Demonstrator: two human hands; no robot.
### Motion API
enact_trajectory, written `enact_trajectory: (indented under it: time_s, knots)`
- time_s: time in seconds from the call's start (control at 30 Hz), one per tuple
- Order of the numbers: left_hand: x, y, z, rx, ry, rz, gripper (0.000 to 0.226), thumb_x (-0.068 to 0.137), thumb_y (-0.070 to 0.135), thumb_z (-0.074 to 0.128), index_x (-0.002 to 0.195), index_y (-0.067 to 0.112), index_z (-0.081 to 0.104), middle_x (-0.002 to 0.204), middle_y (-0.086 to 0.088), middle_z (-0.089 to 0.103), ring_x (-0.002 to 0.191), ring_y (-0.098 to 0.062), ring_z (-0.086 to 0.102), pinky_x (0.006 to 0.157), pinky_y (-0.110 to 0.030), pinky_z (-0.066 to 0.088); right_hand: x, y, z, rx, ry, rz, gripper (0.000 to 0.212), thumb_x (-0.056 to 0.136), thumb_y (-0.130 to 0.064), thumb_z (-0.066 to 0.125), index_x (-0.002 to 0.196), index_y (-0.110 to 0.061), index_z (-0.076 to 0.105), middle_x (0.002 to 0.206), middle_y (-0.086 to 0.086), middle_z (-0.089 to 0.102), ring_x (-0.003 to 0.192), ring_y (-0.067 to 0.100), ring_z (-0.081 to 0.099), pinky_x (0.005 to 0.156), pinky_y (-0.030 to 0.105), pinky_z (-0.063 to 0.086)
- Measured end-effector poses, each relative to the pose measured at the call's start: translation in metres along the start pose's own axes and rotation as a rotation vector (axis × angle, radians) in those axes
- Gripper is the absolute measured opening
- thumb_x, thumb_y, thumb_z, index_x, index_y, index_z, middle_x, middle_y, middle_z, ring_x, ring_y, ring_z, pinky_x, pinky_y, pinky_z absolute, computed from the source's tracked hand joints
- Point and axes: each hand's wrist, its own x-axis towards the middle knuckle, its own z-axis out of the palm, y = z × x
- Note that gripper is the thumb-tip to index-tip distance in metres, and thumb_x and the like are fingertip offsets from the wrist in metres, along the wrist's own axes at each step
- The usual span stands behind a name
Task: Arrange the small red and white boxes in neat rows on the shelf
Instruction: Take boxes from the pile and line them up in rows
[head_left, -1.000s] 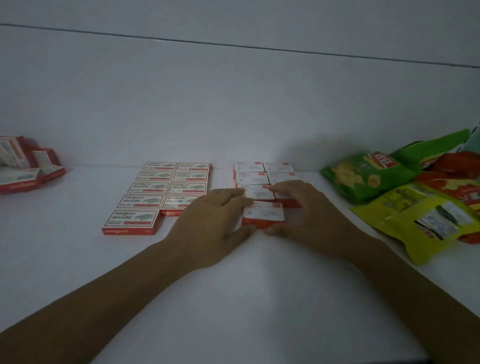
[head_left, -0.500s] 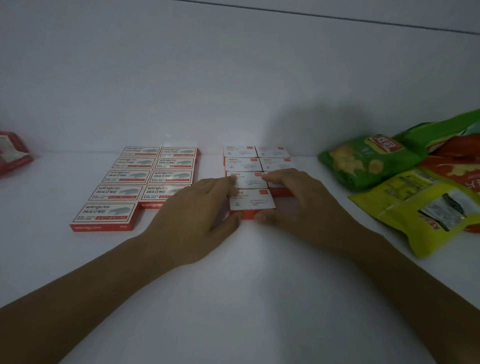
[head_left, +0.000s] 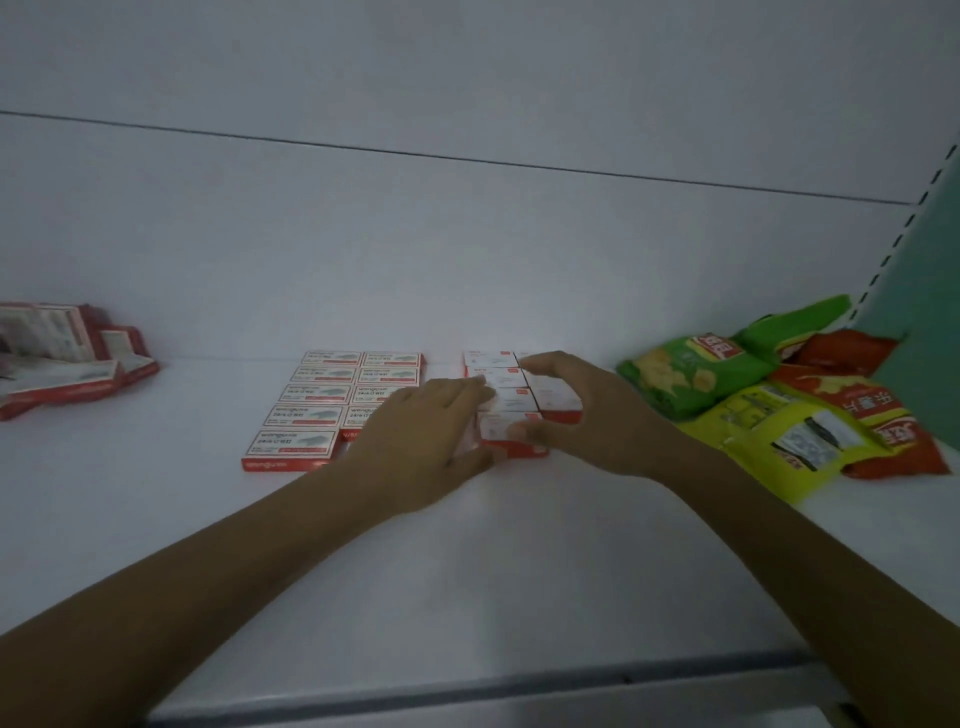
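Two blocks of small red and white boxes lie flat on the white shelf (head_left: 156, 519). The left block (head_left: 332, 405) has two tidy columns. The right block (head_left: 493, 371) sits between my hands. My left hand (head_left: 431, 436) lies flat, its straight fingers pressing the block's left side and its thumb by the front box (head_left: 501, 434). Arched over the right column, my right hand (head_left: 587, 415) has its fingertips at the back row and its thumb on the front box, squeezing the boxes between them.
A loose pile of the same boxes (head_left: 62, 358) lies at the far left by the back wall. Green (head_left: 696, 374), yellow (head_left: 795, 441) and red (head_left: 852, 400) snack bags crowd the right side. The shelf's front edge (head_left: 467, 691) runs below my forearms.
My right hand has risen from lying flat into an arch, and its fingers have reached back to the rear row. My left hand stays against the block's left side. The view has shifted.
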Motion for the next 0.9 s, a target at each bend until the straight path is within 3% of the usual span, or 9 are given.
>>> enact_trajectory:
  time_s: [0.1,0.27,0.37,0.5,0.57,0.67,0.9]
  knots:
    - [-0.01,-0.014,-0.017,0.029,0.028,0.012,0.075,0.077,0.066,0.025,0.137,0.021,0.037,0.142,0.001,0.043,0.128,-0.02,0.042,0.1,-0.036,0.036,0.005,-0.023,0.005,0.027,0.016,-0.027,0.063,0.073,-0.045,0.071,0.129,-0.029,0.045,0.122,-0.017,0.05,0.109,0.0,0.046,0.085,0.011,0.036]
    - [-0.052,-0.064,-0.049,0.077,0.036,-0.02,0.073,0.081,0.065,0.031,0.137,0.018,0.039,0.141,-0.001,0.045,0.127,-0.021,0.044,0.1,-0.036,0.038,0.023,-0.068,0.046,-0.011,-0.009,-0.101,0.061,0.078,-0.043,0.068,0.131,-0.025,0.043,0.128,-0.009,0.051,0.107,0.002,0.045,0.087,0.018,0.033]
    - [-0.089,-0.099,-0.067,0.064,-0.002,-0.091,0.081,0.076,0.071,0.025,0.139,0.021,0.037,0.145,0.001,0.041,0.13,-0.019,0.04,0.103,-0.036,0.035,0.04,-0.102,0.08,0.023,-0.058,-0.143,0.063,0.079,-0.039,0.069,0.133,-0.021,0.041,0.132,-0.002,0.05,0.117,0.012,0.048,0.096,0.026,0.041]
    - [-0.144,-0.154,-0.09,0.087,-0.033,-0.235,0.085,0.072,0.074,0.016,0.142,0.028,0.029,0.149,0.007,0.032,0.136,-0.016,0.032,0.109,-0.034,0.027,0.066,-0.166,0.134,0.048,-0.083,-0.219,0.067,0.079,-0.043,0.067,0.136,-0.026,0.035,0.141,-0.01,0.039,0.126,0.007,0.038,0.099,0.02,0.03]
    - [-0.17,-0.181,-0.102,0.075,-0.051,-0.298,0.079,0.076,0.071,0.024,0.143,0.03,0.026,0.15,0.009,0.029,0.137,-0.014,0.029,0.11,-0.033,0.026,0.078,-0.196,0.161,0.05,-0.1,-0.27,0.067,0.08,-0.042,0.067,0.137,-0.025,0.036,0.141,-0.009,0.038,0.127,0.007,0.038,0.1,0.02,0.03]
    - [-0.204,-0.223,-0.115,0.033,-0.051,-0.331,0.07,0.081,0.063,0.036,0.143,0.032,0.026,0.15,0.009,0.03,0.135,-0.014,0.031,0.106,-0.031,0.031,0.096,-0.233,0.2,0.006,-0.124,-0.326,0.067,0.08,-0.041,0.067,0.137,-0.021,0.037,0.143,-0.002,0.039,0.129,0.013,0.038,0.106,0.03,0.034]
    - [-0.231,-0.288,-0.127,-0.032,-0.087,-0.348,0.053,0.088,0.052,0.049,0.135,0.031,0.039,0.139,0.008,0.045,0.121,-0.012,0.044,0.094,-0.028,0.04,0.156,-0.274,0.255,-0.191,-0.03,-0.167,0.062,0.088,-0.027,0.055,0.143,-0.018,0.028,0.152,0.002,0.026,0.134,0.021,0.031,0.109,0.034,0.028]
